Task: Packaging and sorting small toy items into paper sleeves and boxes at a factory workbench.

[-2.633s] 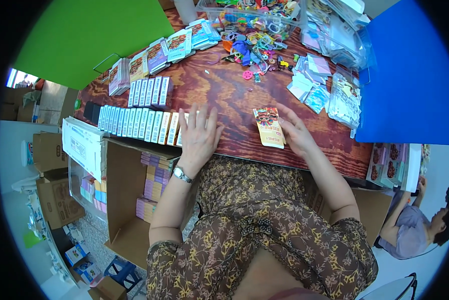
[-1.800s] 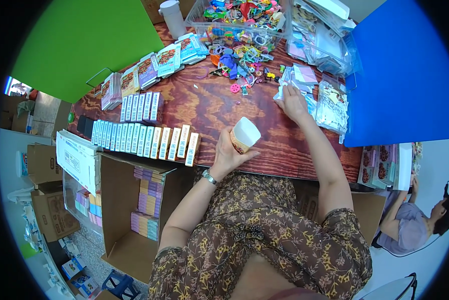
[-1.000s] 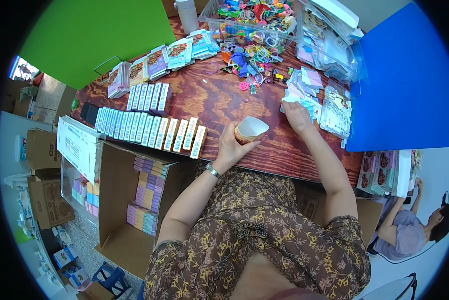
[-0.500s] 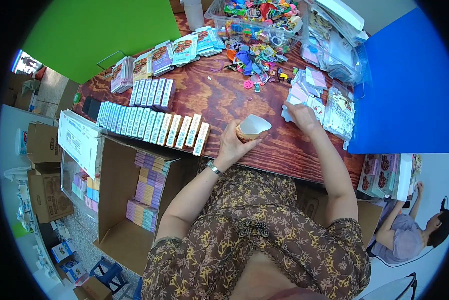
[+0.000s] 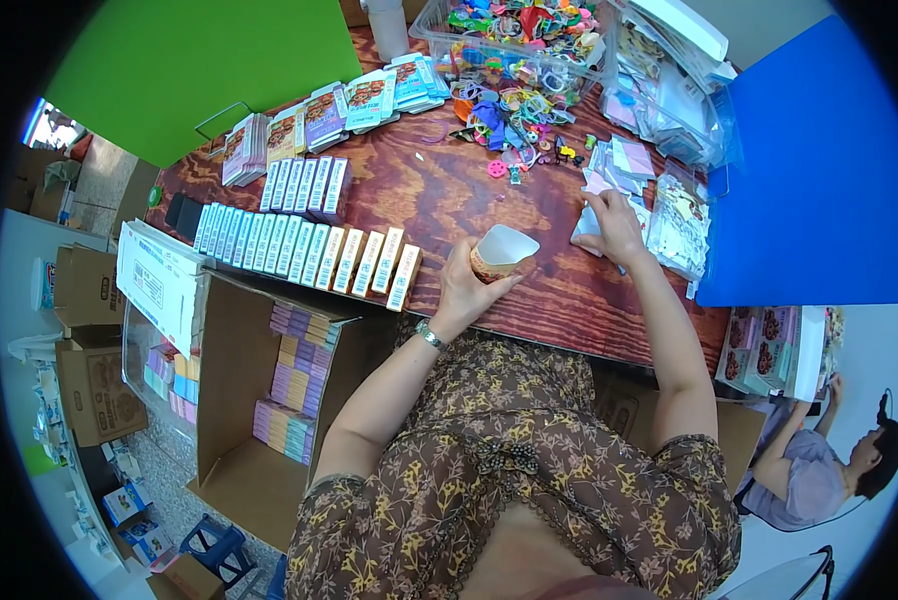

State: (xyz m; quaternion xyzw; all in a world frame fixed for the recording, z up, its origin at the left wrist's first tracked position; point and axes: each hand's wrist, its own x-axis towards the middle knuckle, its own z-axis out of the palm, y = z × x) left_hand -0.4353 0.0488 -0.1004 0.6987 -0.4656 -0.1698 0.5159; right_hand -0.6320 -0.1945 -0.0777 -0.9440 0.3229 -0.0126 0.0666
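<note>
My left hand (image 5: pixel 464 285) is wrapped round a small paper carton (image 5: pixel 502 252) with an orange-patterned outside. The carton's mouth is open toward me and shows a white inside. To the right, my right hand (image 5: pixel 614 230) is closed over a small whitish packet (image 5: pixel 587 222), with thumb and fingers at its edges. Part of that packet is hidden beneath the palm. Just beyond the fingers lies a loose pile of pale pink and white packets (image 5: pixel 629 158).
Rows of filled cartons (image 5: pixel 299 245) stand at left, with flat cartons (image 5: pixel 324 118) behind. Small colourful trinkets (image 5: pixel 509 120) spill before a clear bin (image 5: pixel 529 45). A bag of white pieces (image 5: pixel 679 225) lies at right. A cardboard box (image 5: pixel 234 400) stands below the table; a co-worker (image 5: pixel 819 470) sits right.
My right hand has shifted slightly right and closed over the whitish packet. The carton in my left hand has tilted and moved a little.
</note>
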